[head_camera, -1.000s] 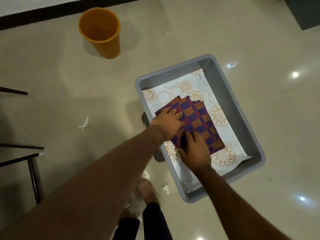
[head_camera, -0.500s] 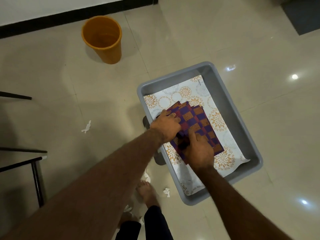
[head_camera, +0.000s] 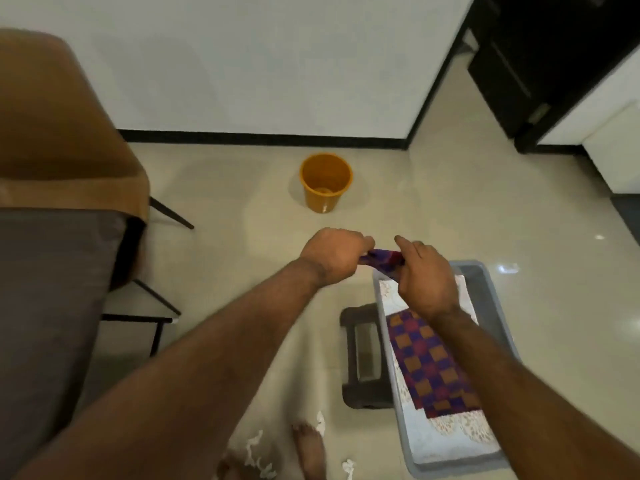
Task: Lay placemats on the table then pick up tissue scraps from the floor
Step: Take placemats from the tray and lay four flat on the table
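We had the checked placemat (head_camera: 383,259) pinched between left grip (head_camera: 334,258) and right grip (head_camera: 427,284), both closed on its edge, and judged it light, limp and best carried by its corners.

Glossy cream tiled floor (head_camera: 433,202), with blurred light reflections (head_camera: 509,268) at right. White wall (head_camera: 277,64) behind, edged by black skirting (head_camera: 263,139). Brown upholstered chair (head_camera: 59,133) on dark slanted legs at upper left, behind dark grey counter (head_camera: 45,306). Orange bucket (head_camera: 325,183) upright near wall. Dark cabinet (head_camera: 540,57) at upper right.
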Motion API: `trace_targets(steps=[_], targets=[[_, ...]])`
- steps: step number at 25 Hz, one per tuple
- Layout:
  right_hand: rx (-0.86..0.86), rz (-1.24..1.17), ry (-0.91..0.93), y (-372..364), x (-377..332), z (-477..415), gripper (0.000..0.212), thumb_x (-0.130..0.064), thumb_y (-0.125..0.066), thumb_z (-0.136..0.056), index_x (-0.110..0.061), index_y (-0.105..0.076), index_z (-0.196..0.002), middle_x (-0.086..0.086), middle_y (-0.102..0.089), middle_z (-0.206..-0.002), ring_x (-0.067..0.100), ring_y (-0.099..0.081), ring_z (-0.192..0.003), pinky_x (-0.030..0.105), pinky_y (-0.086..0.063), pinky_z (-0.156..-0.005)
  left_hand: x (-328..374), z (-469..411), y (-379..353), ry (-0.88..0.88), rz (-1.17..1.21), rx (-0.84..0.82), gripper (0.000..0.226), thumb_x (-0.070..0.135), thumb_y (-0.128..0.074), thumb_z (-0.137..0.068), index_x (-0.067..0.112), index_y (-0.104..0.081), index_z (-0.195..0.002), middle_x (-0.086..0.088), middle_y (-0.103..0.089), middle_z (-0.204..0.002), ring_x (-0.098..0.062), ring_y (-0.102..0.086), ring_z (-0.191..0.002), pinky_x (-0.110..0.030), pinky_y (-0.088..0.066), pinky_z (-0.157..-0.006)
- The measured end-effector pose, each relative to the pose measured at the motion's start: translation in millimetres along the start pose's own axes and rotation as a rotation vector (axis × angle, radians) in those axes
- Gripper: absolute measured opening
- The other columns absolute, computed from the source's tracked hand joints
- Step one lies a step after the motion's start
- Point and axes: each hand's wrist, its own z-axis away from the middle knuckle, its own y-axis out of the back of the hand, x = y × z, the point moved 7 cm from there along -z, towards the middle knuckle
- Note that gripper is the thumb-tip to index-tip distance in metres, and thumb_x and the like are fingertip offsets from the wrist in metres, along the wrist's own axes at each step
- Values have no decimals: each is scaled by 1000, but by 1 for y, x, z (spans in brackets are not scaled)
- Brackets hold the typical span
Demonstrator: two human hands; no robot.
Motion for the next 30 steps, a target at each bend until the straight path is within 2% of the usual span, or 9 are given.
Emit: trace_targets(steps=[4, 8, 11, 13, 16, 20, 23, 26, 30], targets=[[38, -35, 223, 37, -149, -49, 56, -13, -69, -88, -22, -49, -139, 5, -68, -114, 22, -61, -96, 40, -56, -83, -110, 107, 81, 239, 37, 43, 20, 45, -59, -97, 31, -64, -110, 4, -68, -89, -20, -61, -77, -36, -51, -66], [30, -76, 438, 59, -317, -73, 63, -23, -72, -89, -27, -42, -144, 0, -66, -121, 20, -59, -109, 43, -51, -93, -212, 235, 128, 476, 233, 111, 20, 25, -51, -101, 23, -69, -108, 1, -72, -96, -20, -66, -88, -38, -58, -76], [-27, -81, 582, 57, -425, -66, 74, -36, -79, -81, -32, -38, -142, -3, -65, -123, 19, -58, -115, 45, -47, -97, -264, 330, 133, 628, 416, 153, 12, 26, -53, -104, 26, -65, -101, 7, -68, -96, -14, -67, -93, -24, -51, -68], [-65, -75, 664, 53, -476, -61, 77, -45, -83, -74, -35, -38, -136, -6, -65, -118, 18, -59, -113, 43, -46, -95, -286, 376, 129, 715, 518, 197, 10, 27, -54, -104, 26, -64, -101, 8, -68, -98, -11, -67, -92, -22, -51, -68], [-113, -64, 816, 41, -545, -55, 65, -45, -82, -73, -40, -39, -122, -10, -65, -106, 15, -61, -104, 40, -46, -87, -313, 435, 112, 850, 659, 273, 14, 26, -54, -104, 24, -68, -101, 7, -72, -96, -10, -69, -89, -26, -57, -70], [-170, -49, 958, 14, -624, -55, 75, -29, -75, -80, -41, -32, -141, -10, -64, -118, 16, -55, -112, 42, -43, -93, -346, 490, 75, 1057, 840, 412, 14, 28, -57, -103, 27, -66, -93, 5, -73, -92, -14, -71, -86, -34, -60, -76], [-177, -29, 1085, -13, -677, -53, 76, -26, -71, -82, -36, -31, -146, -7, -61, -127, 18, -52, -119, 44, -41, -96, -373, 530, 50, 1234, 804, 513, 9, 28, -59, -101, 27, -68, -104, 5, -73, -102, -15, -70, -94, -42, -60, -86], [-215, -66, 1146, -38, -702, -52, 77, -39, -73, -83, -32, -32, -147, -3, -51, -142, 20, -45, -131, 46, -39, -106, -383, 558, 34, 1347, 493, 422, 49, 36, -60, -99, 24, -49, -145, -3, -61, -131, -25, -60, -119, -45, -51, -101], [-383, -52, 1229, -79, -684, -39, 80, -44, -75, -83, -30, -33, -150, -2, -51, -144, 20, -48, -133, 45, -42, -112, -353, 537, -1, 1334, 399, 301, 52, 49, -58, -96, 29, -46, -142, 3, -52, -137, -21, -54, -124, -41, -49, -104]])
